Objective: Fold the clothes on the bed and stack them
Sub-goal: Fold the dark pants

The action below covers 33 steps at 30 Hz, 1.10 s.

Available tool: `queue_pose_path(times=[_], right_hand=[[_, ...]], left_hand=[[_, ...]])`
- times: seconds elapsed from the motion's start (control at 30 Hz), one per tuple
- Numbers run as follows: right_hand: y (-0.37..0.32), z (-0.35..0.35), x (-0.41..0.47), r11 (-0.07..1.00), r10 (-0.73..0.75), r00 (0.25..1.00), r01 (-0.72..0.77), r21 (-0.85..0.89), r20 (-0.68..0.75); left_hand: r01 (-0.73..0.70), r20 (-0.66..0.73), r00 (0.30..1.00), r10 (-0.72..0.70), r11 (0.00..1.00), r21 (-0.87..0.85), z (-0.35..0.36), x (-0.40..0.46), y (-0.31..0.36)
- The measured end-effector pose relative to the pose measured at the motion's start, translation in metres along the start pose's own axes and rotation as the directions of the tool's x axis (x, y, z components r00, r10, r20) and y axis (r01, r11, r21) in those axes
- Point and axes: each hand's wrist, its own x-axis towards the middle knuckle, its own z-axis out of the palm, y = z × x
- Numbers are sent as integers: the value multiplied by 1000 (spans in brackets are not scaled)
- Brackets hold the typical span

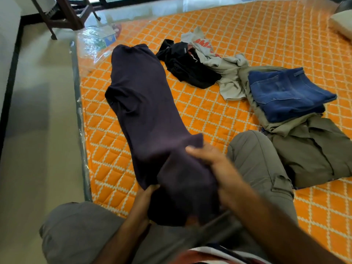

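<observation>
A long dark purple garment (pixel 144 103) lies folded lengthwise on the orange quilted bed (pixel 219 119), its near end lifted and doubled over. My left hand (pixel 146 193) grips the near left edge of that end from below. My right hand (pixel 207 155) holds the near right side, thumb on top of the cloth. To the right sits a stack with folded blue jeans (pixel 289 92) on top of olive and khaki clothes (pixel 314 149). Unfolded clothes lie beyond: a black garment (pixel 186 67) and a beige shirt with red print (pixel 219 60).
My knees in grey-green trousers (pixel 259 159) rest on the bed. The bed's left edge (pixel 80 111) is wrapped in clear plastic, with floor beside it. A wooden chair (pixel 66 16) stands at the far left, a pillow (pixel 341 23) at the far right.
</observation>
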Motion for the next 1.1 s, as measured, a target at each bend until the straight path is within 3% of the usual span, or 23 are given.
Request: queue_pose_path(times=[0.1, 0.3, 0.43, 0.7, 0.77, 0.87, 0.93, 1.1], right_hand=[[-59, -4, 11, 999, -13, 997, 17, 44, -74], [-135, 30, 84, 994, -104, 991, 106, -26, 86], [-151, 60, 127, 980, -111, 988, 127, -151, 110], [-145, 103, 134, 966, -132, 985, 154, -208, 115], [-147, 107, 125, 973, -142, 977, 167, -159, 160], [-147, 108, 113, 975, -152, 963, 183, -127, 221], [-143, 107, 109, 979, -135, 961, 168, -120, 241], [-107, 95, 91, 993, 39, 973, -13, -116, 228]], left_hand=[[37, 19, 999, -36, 997, -66, -10, -8, 0], [107, 126, 990, -62, 911, -397, -11, -17, 7], [171, 275, 960, -46, 875, -454, -15, -21, 13], [82, 437, 875, 210, 824, -560, 4, -47, 65], [122, 447, 881, 154, 839, -531, 5, -46, 56], [241, 383, 920, -87, 894, -377, 3, -44, 18], [291, 381, 909, -170, 912, -289, 0, -48, -1], [144, 315, 945, -82, 974, -177, -2, -53, -4]])
